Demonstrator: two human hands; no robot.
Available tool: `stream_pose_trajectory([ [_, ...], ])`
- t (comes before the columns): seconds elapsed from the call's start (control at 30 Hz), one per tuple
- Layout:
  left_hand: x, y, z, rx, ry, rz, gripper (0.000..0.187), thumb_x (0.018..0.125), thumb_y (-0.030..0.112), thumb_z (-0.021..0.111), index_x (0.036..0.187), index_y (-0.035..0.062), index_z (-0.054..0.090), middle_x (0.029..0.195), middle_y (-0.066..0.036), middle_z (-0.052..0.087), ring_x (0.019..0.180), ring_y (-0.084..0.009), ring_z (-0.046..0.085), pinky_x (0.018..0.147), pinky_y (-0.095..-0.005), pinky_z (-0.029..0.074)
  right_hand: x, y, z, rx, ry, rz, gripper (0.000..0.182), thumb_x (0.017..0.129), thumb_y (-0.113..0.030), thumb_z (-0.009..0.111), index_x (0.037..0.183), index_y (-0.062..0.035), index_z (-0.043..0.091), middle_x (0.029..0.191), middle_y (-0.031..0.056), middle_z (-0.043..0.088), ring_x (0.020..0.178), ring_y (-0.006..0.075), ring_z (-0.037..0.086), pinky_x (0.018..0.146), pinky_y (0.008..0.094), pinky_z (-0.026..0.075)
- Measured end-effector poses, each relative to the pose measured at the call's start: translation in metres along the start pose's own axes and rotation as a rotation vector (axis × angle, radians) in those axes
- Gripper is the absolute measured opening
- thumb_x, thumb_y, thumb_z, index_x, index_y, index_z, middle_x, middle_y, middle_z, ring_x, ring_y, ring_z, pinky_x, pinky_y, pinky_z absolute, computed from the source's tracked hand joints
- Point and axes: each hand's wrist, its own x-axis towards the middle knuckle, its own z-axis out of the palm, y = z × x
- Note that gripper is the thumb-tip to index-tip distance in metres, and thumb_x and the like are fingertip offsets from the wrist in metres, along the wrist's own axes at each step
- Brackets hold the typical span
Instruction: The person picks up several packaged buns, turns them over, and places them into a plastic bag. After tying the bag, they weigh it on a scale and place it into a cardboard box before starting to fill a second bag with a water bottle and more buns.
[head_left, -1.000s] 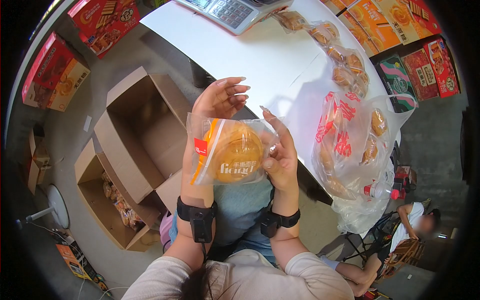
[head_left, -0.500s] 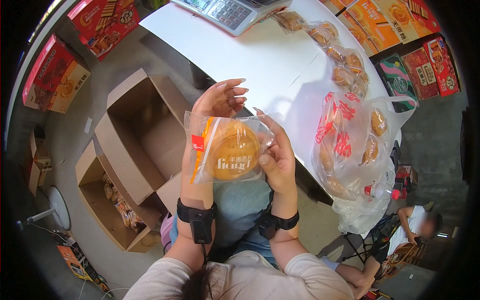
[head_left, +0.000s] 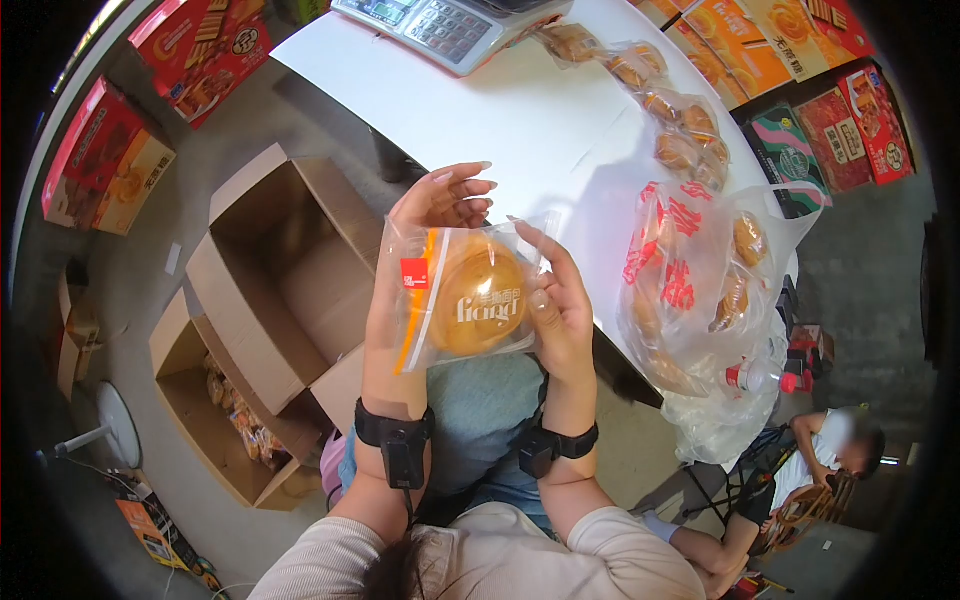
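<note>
A round bread in a clear wrapper (head_left: 478, 300), with an orange stripe, a red square and white lettering, is held up in front of my body. My right hand (head_left: 560, 305) grips the wrapper's right edge between thumb and fingers. Behind the wrapper's upper left side, my left hand (head_left: 447, 197) is raised with its fingers apart and loosely bent; nothing shows in it. The wrapper covers part of my left wrist and forearm. Close to my right hand, a plastic bag with red print (head_left: 668, 290) holds several packaged breads on the white table (head_left: 480, 120).
A scale (head_left: 440, 30) stands at the table's far edge, near a row of packaged breads (head_left: 685, 125). Left on the floor are an open carton (head_left: 290, 250) and another carton (head_left: 190, 400) containing small packages. A bottle (head_left: 760, 377) lies by the bag. A person (head_left: 800, 480) sits at lower right.
The wrapped bread has shifted slightly right and its wrapper has turned a little in my right hand. My left hand stays raised in nearly the same place.
</note>
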Motion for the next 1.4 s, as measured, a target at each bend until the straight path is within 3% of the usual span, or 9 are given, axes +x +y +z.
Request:
stream_pose_trajectory([
  [0.17,-0.018,0.005,0.032,0.11,0.164,0.11,0.029,0.084,0.02,0.045,0.099,-0.0015,0.058,0.087,-0.008,0.061,0.079,-0.0143,0.056,0.076,-0.0241,0.043,-0.01,-0.002,-0.009,0.082,0.082,-0.067,0.065,0.084,-0.033,0.056,0.131,0.0031,0.027,0.116,0.0125,0.052,0.102,0.0159,0.052,0.087,0.0274,0.039],
  [0.27,-0.005,-0.002,0.011,0.244,0.13,0.079,0.028,0.084,0.019,0.043,0.098,0.0006,0.06,0.087,-0.008,0.063,0.08,-0.0137,0.057,0.077,-0.0249,0.042,-0.031,-0.017,-0.009,0.095,0.23,-0.041,0.073,0.079,-0.04,0.06,0.129,0.0039,0.03,0.13,0.0163,0.039,0.121,0.0237,0.037,0.101,0.0354,0.029],
  [0.57,-0.004,-0.002,0.016,0.439,0.173,0.027,0.027,0.084,0.019,0.042,0.096,0.002,0.06,0.089,-0.008,0.063,0.082,-0.0135,0.056,0.078,-0.026,0.041,-0.107,-0.108,-0.099,0.037,0.68,-0.879,0.049,0.084,-0.027,0.053,0.125,-0.0039,0.039,0.114,0.0118,0.051,0.096,0.0249,0.054,0.076,0.0304,0.046],
  [0.63,-0.005,-0.001,0.016,0.435,0.157,0.027,0.027,0.085,0.019,0.041,0.096,0.003,0.06,0.091,-0.009,0.063,0.084,-0.0146,0.057,0.079,-0.0263,0.041,-0.099,-0.144,-0.111,-0.168,0.827,-0.727,0.042,0.086,-0.021,0.049,0.124,-0.0058,0.04,0.107,0.0085,0.054,0.078,0.0208,0.057,0.056,0.0261,0.043],
  [0.77,-0.008,0.002,0.02,0.47,0.174,0.048,0.026,0.086,0.017,0.041,0.096,0.0019,0.059,0.092,-0.009,0.063,0.084,-0.0154,0.057,0.078,-0.0264,0.041,-0.077,-0.174,-0.169,-0.499,1.013,-0.644,0.045,0.086,-0.027,0.054,0.125,-0.0071,0.042,0.114,0.0066,0.051,0.094,0.0165,0.053,0.067,0.0297,0.043],
  [0.87,-0.012,-0.001,0.027,0.507,0.154,0.092,0.026,0.084,0.014,0.04,0.095,-0.0003,0.059,0.091,-0.009,0.062,0.084,-0.0156,0.057,0.078,-0.0267,0.042,-0.072,-0.185,-0.19,-0.589,1.14,-0.302,0.042,0.086,-0.026,0.054,0.124,-0.0094,0.045,0.109,0.0038,0.054,0.089,0.0134,0.054,0.064,0.0273,0.043],
  [0.97,-0.019,-0.012,0.04,0.527,0.043,0.122,0.025,0.084,0.013,0.042,0.094,-0.0019,0.059,0.09,-0.009,0.061,0.084,-0.0158,0.057,0.078,-0.0267,0.043,-0.076,-0.186,-0.214,-0.695,0.99,-0.204,0.044,0.088,-0.028,0.05,0.124,-0.0033,0.043,0.106,0.0058,0.056,0.08,0.0121,0.055,0.057,0.0236,0.042],
  [1.17,-0.055,-0.045,0.1,1.014,-0.353,0.029,0.024,0.081,0.024,0.058,0.091,0.0018,0.057,0.078,-0.009,0.059,0.074,-0.0156,0.057,0.067,-0.0288,0.045,-0.083,-0.186,-0.227,-0.95,0.636,0.11,0.037,0.091,-0.024,0.046,0.119,-0.0001,0.05,0.11,0.0042,0.056,0.098,0.0093,0.05,0.084,0.022,0.038],
  [1.4,-0.073,-0.107,0.122,1.283,-0.433,0.486,0.037,0.074,0.038,0.064,0.069,0.0039,0.051,0.066,-0.01,0.054,0.063,-0.0275,0.054,0.062,-0.0352,0.042,-0.082,-0.189,-0.212,-1.051,0.425,0.338,0.035,0.088,-0.022,0.052,0.114,0.0012,0.054,0.099,0.005,0.059,0.089,0.0085,0.052,0.079,0.0223,0.04],
])
